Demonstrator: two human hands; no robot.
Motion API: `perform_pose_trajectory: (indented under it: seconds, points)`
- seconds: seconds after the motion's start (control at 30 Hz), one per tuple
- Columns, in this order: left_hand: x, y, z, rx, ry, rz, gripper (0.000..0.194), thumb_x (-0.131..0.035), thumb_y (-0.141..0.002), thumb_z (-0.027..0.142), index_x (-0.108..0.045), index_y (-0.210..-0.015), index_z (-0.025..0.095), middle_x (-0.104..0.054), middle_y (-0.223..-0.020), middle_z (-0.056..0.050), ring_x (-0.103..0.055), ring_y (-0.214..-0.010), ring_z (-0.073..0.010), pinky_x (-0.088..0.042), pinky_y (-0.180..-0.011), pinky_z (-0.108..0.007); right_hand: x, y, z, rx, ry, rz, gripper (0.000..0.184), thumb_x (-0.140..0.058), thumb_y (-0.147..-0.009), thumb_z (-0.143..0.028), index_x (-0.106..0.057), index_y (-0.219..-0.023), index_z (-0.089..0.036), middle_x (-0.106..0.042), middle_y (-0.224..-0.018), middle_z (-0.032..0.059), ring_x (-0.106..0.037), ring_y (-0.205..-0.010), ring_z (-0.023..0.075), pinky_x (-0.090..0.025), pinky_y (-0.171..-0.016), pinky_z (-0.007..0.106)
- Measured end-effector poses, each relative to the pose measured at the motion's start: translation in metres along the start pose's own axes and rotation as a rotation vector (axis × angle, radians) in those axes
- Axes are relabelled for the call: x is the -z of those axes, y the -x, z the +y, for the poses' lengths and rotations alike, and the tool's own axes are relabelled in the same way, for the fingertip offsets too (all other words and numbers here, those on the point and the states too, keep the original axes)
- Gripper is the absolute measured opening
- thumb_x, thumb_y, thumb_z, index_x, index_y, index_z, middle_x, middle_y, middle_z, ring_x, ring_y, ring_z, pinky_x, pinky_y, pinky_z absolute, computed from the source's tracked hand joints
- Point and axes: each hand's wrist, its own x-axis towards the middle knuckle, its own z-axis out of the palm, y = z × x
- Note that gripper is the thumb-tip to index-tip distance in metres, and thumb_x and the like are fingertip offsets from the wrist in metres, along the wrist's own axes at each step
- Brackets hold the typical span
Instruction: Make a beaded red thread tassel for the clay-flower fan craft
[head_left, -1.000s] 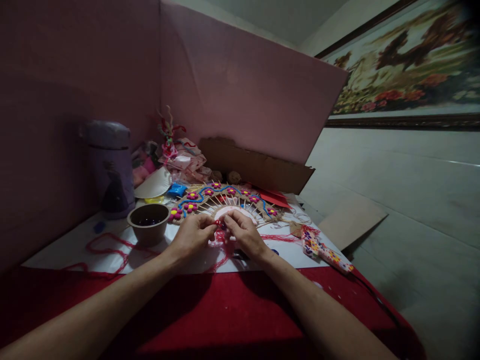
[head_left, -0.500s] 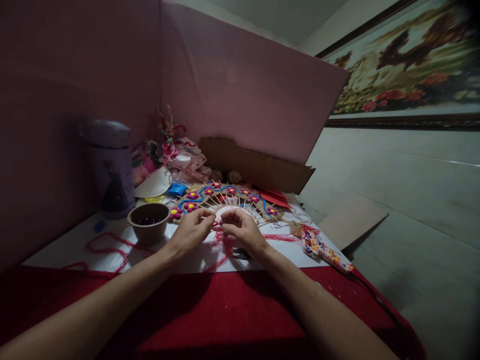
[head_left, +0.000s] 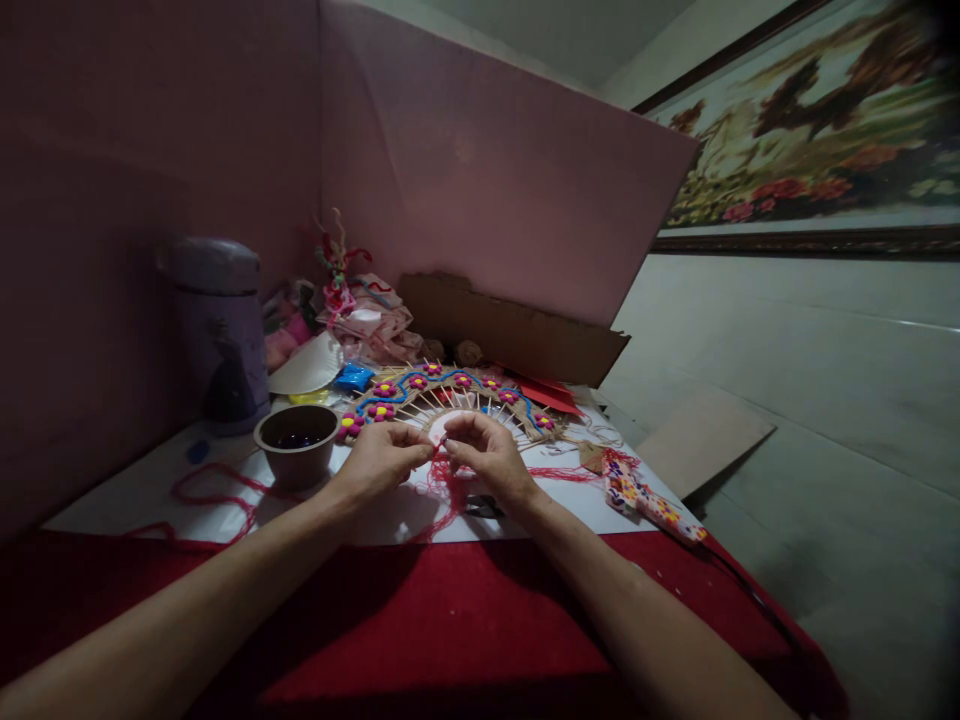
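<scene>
My left hand (head_left: 386, 460) pinches red yarn (head_left: 450, 490) between thumb and forefinger, over the white sheet. Close beside it, my right hand (head_left: 487, 455) is closed in a pinch around a small dark bead (head_left: 444, 437) at the yarn's upper end. Loose red strands hang below both hands and trail across the sheet to either side. Just behind the hands lies a fan-shaped craft (head_left: 450, 380) of sticks and brown cord, decorated with pink flowers and a wavy blue line. Its pale round centre (head_left: 442, 424) is partly covered by my fingers.
A brown bowl (head_left: 296, 462) with dark contents stands left of my hands, before a purple flask (head_left: 221, 340). A flowered glue gun (head_left: 645, 500) with a cord lies at right. Dark scissors (head_left: 480, 507) rest under my right hand. Cardboard (head_left: 510, 330) leans behind.
My fingertips have parted slightly and shifted at the yarn's upper end. The bead stays near my right fingertips. Objects around the hands have not moved.
</scene>
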Motion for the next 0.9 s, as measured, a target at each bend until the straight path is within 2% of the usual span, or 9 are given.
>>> perform_pose_trajectory:
  seconds: [0.1, 0.2, 0.33, 0.63, 0.7, 0.8, 0.9]
  points:
    - [0.000, -0.001, -0.001, -0.019, 0.030, -0.018, 0.016, -0.065, -0.061, 0.029, -0.064, -0.066, 0.014, -0.045, -0.045, 0.007, -0.030, -0.039, -0.0052, -0.019, -0.040, -0.021, 0.000, 0.000, 0.001, 0.015, 0.003, -0.008, 0.020, -0.065, -0.066, -0.024, -0.054, -0.081, -0.018, -0.057, -0.077, 0.0001, -0.054, -0.066, 0.0117, -0.046, -0.054, 0.023]
    - [-0.001, -0.002, -0.001, -0.023, 0.038, 0.005, 0.014, -0.062, -0.062, 0.026, -0.062, -0.069, 0.014, -0.045, -0.044, 0.007, -0.034, -0.040, -0.0068, -0.022, -0.040, -0.020, 0.000, 0.000, 0.002, 0.037, 0.042, 0.005, 0.020, -0.065, -0.067, -0.024, -0.054, -0.082, -0.018, -0.056, -0.077, 0.0004, -0.053, -0.067, 0.0122, -0.046, -0.054, 0.024]
    - [-0.003, -0.003, -0.004, -0.021, -0.058, 0.025, 0.005, -0.058, -0.058, 0.018, -0.057, -0.062, 0.016, -0.046, -0.043, 0.007, -0.037, -0.039, -0.0076, -0.026, -0.041, -0.021, -0.001, 0.001, 0.002, 0.061, 0.107, 0.024, 0.018, -0.063, -0.068, -0.023, -0.054, -0.082, -0.019, -0.058, -0.079, 0.0016, -0.054, -0.071, 0.0134, -0.046, -0.058, 0.024]
    - [0.000, -0.005, -0.007, -0.060, -0.055, -0.004, 0.014, -0.064, -0.058, 0.030, -0.058, -0.057, 0.017, -0.040, -0.040, 0.008, -0.029, -0.039, -0.0060, -0.019, -0.040, -0.021, -0.002, 0.002, 0.001, 0.102, 0.101, 0.005, 0.016, -0.063, -0.068, -0.021, -0.054, -0.082, -0.019, -0.055, -0.076, -0.0002, -0.052, -0.068, 0.0123, -0.045, -0.056, 0.023]
    - [0.000, -0.005, -0.008, -0.077, -0.058, -0.006, 0.016, -0.065, -0.058, 0.031, -0.060, -0.056, 0.017, -0.044, -0.041, 0.006, -0.034, -0.041, -0.0072, -0.022, -0.040, -0.021, -0.002, 0.002, -0.001, 0.113, 0.108, -0.001, 0.016, -0.063, -0.068, -0.020, -0.055, -0.081, -0.019, -0.055, -0.076, -0.0003, -0.052, -0.068, 0.0121, -0.044, -0.057, 0.023]
    - [0.000, -0.007, -0.013, -0.138, -0.047, -0.009, 0.016, -0.066, -0.059, 0.031, -0.066, -0.061, 0.016, -0.060, -0.053, 0.000, -0.048, -0.050, -0.0106, -0.032, -0.045, -0.022, -0.003, 0.003, -0.002, 0.125, 0.134, -0.004, 0.015, -0.063, -0.069, -0.020, -0.055, -0.082, -0.019, -0.055, -0.076, -0.0004, -0.052, -0.068, 0.0120, -0.045, -0.059, 0.024]
    - [0.001, -0.009, -0.017, -0.123, -0.043, -0.013, 0.022, -0.063, -0.059, 0.022, -0.071, -0.078, 0.014, -0.069, -0.068, -0.005, -0.057, -0.058, -0.0145, -0.040, -0.051, -0.024, -0.003, 0.003, 0.000, 0.126, 0.186, 0.025, 0.014, -0.061, -0.070, -0.018, -0.055, -0.083, -0.019, -0.056, -0.077, 0.0002, -0.054, -0.071, 0.0128, -0.047, -0.064, 0.026]
